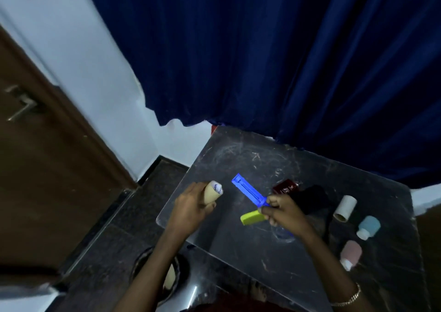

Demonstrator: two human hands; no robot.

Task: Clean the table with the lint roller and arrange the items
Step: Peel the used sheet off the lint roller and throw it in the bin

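So I've got my left hand [191, 205] wrapped around the beige roll [213, 191] at the table's [250, 259] left edge, and my right hand [284, 212] is gripping the blue lint roller [248, 189] mid-frame.

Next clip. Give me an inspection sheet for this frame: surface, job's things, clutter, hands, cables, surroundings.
Surface: dark table, scratched and smudged.
Job's things: blue lint roller frame, apparently bare, with yellow-green handle; beige roll separate from it.
Clutter: dark red box, black cloth, cardboard tube, blue bottle and pink bottle, lying on the table's right side.
Hands: left hand grips the beige roll; right hand grips the lint roller frame.
Cables: nothing seen.
Surroundings: blue curtain, brown door, round bin on the floor.
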